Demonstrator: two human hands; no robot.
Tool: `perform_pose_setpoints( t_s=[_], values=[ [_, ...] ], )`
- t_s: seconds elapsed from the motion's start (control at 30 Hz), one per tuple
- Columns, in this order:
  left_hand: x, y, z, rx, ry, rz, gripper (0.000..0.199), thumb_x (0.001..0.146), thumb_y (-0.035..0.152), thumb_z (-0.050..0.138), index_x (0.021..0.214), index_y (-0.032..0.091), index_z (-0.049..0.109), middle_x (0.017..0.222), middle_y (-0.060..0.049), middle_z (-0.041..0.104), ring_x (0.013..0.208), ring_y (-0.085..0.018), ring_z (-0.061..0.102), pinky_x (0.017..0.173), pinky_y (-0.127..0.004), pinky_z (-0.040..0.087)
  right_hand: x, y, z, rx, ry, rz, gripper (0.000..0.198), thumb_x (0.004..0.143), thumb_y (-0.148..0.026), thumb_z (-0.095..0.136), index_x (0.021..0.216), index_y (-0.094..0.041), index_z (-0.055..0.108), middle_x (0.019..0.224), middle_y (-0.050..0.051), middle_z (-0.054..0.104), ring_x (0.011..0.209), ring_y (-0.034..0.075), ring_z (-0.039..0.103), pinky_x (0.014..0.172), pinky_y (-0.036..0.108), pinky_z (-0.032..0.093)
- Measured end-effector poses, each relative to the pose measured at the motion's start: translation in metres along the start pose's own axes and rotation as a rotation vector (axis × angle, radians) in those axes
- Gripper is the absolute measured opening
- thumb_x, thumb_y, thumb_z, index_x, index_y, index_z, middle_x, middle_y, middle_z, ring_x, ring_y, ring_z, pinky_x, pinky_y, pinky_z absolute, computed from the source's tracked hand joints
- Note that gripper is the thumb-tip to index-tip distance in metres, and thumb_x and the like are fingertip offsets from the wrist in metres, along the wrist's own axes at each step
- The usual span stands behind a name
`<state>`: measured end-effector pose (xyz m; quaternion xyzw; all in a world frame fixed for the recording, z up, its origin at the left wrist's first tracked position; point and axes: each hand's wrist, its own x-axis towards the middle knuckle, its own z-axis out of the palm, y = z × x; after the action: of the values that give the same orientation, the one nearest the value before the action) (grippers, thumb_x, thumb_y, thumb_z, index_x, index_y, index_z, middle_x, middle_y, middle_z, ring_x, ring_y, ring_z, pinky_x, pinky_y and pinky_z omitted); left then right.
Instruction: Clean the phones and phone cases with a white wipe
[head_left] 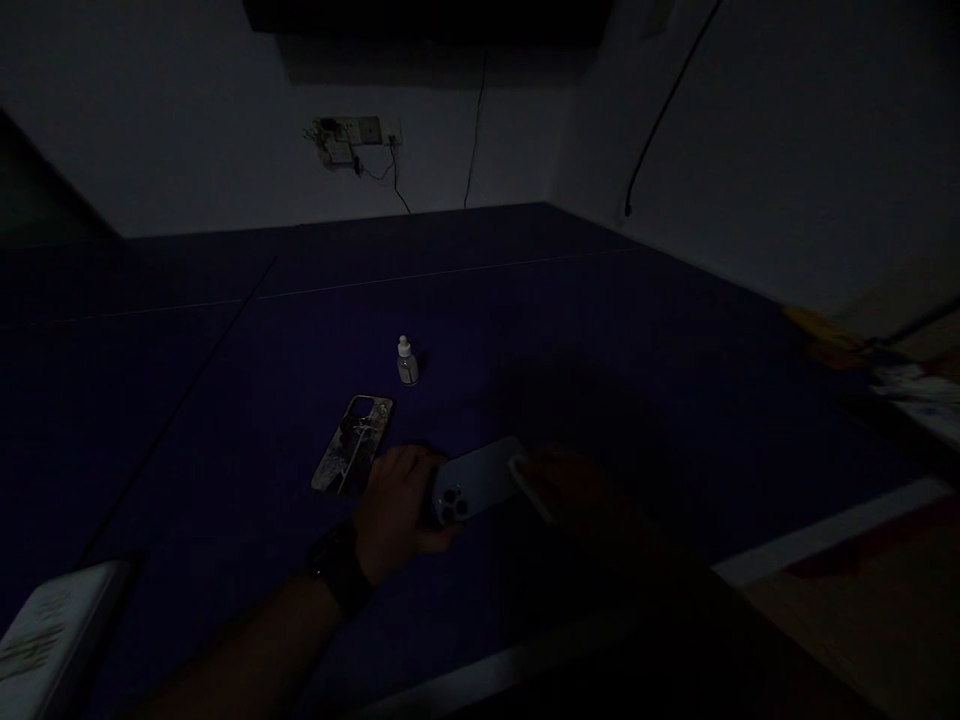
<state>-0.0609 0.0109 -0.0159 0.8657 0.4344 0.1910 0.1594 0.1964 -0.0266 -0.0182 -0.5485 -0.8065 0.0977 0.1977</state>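
Note:
The light is dim. My left hand (401, 505), with a dark watch on its wrist, grips the camera end of a pale blue-grey smartphone (484, 478). The phone's back faces up and shows several lenses. My right hand (566, 480), deep in shadow, holds a white cloth or pad (531, 490) against the other end of the phone. Left of the phone, a patterned phone case (352, 445) lies on the dark blue table. Behind it stands a small clear dropper bottle (407, 362) with a white top.
A white box (56, 635) sits at the lower left. On the right edge are a yellow item (821, 328) and some pale clutter (919, 385). Wall sockets with cables (352, 140) are at the back, below a dark screen (427, 18). The table's front edge (480, 685) is pale.

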Motion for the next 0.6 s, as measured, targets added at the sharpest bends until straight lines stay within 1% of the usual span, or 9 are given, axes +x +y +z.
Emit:
perform_pose_setpoints(
  t_s=[0.03,0.1,0.17,0.23,0.3,0.33,0.4,0.5,0.6],
  values=[
    [0.000,-0.001,0.000,-0.004,-0.002,0.003,0.067,0.057,0.031,0.087,0.118,0.022,0.061,0.113,-0.009,0.063,0.107,-0.033,0.056,0.092,-0.046,0.041,0.001,0.017,-0.010,-0.018,0.012,0.049,0.030,0.103,-0.020,0.042,0.092,-0.020,0.069,0.086,0.006,0.068,0.075,0.017,0.064,0.071,0.028,0.050],
    [0.000,-0.002,0.002,-0.008,0.003,0.003,0.068,0.058,0.032,0.085,0.121,0.021,0.060,0.115,-0.010,0.063,0.108,-0.034,0.055,0.092,-0.047,0.041,0.001,0.047,-0.027,-0.144,0.006,0.115,0.030,0.101,-0.022,0.043,0.090,-0.020,0.071,0.081,0.006,0.068,0.073,0.019,0.063,0.070,0.031,0.048],
    [-0.001,-0.003,0.003,-0.012,0.015,0.004,0.074,0.059,0.032,0.083,0.127,0.020,0.058,0.120,-0.011,0.061,0.111,-0.035,0.054,0.094,-0.049,0.041,-0.001,0.066,-0.038,-0.311,0.005,0.092,0.029,0.098,-0.018,0.042,0.092,-0.018,0.071,0.083,0.008,0.069,0.075,0.022,0.063,0.073,0.035,0.047],
    [-0.001,-0.004,0.004,-0.017,0.029,0.005,0.080,0.059,0.032,0.082,0.134,0.020,0.054,0.122,-0.012,0.060,0.114,-0.036,0.053,0.097,-0.050,0.040,-0.001,0.069,-0.043,-0.454,0.045,0.035,0.027,0.095,-0.015,0.043,0.093,-0.017,0.070,0.087,0.011,0.069,0.082,0.026,0.062,0.078,0.040,0.045],
    [-0.002,-0.004,0.003,-0.026,0.039,0.002,0.084,0.060,0.031,0.080,0.138,0.019,0.052,0.123,-0.012,0.060,0.116,-0.036,0.052,0.100,-0.051,0.039,0.003,0.057,-0.045,-0.487,0.110,0.015,0.021,0.095,-0.019,0.047,0.090,-0.016,0.068,0.090,0.013,0.068,0.087,0.028,0.061,0.081,0.042,0.045],
    [-0.002,-0.003,0.003,-0.033,0.042,-0.004,0.085,0.061,0.030,0.078,0.140,0.019,0.051,0.124,-0.012,0.060,0.117,-0.036,0.052,0.101,-0.052,0.039,0.007,0.048,-0.046,-0.452,0.133,0.017,0.018,0.094,-0.023,0.051,0.088,-0.016,0.066,0.090,0.013,0.067,0.088,0.028,0.061,0.081,0.042,0.045],
    [-0.003,-0.001,0.001,-0.049,0.047,-0.019,0.084,0.064,0.026,0.074,0.143,0.020,0.048,0.127,-0.012,0.059,0.119,-0.035,0.051,0.103,-0.052,0.038,0.014,0.025,-0.046,-0.311,0.100,-0.047,0.013,0.091,-0.027,0.060,0.097,-0.016,0.065,0.100,0.013,0.067,0.094,0.028,0.061,0.084,0.041,0.047],
    [-0.002,0.003,-0.004,-0.081,0.042,-0.024,0.085,0.067,0.022,0.069,0.148,0.023,0.043,0.133,-0.011,0.057,0.123,-0.035,0.049,0.105,-0.052,0.038,0.025,-0.009,-0.040,-0.146,-0.063,-0.159,0.029,0.086,-0.034,0.071,0.109,-0.019,0.063,0.114,0.012,0.065,0.101,0.028,0.062,0.086,0.040,0.048],
    [0.000,0.006,-0.014,-0.089,0.052,-0.021,0.080,0.074,0.026,0.065,0.150,0.025,0.041,0.138,-0.011,0.056,0.127,-0.034,0.047,0.108,-0.052,0.037,0.034,-0.030,-0.026,-0.105,-0.162,-0.199,0.055,0.073,-0.044,0.084,0.115,-0.014,0.063,0.118,0.015,0.064,0.105,0.031,0.060,0.089,0.043,0.048]
  ],
)
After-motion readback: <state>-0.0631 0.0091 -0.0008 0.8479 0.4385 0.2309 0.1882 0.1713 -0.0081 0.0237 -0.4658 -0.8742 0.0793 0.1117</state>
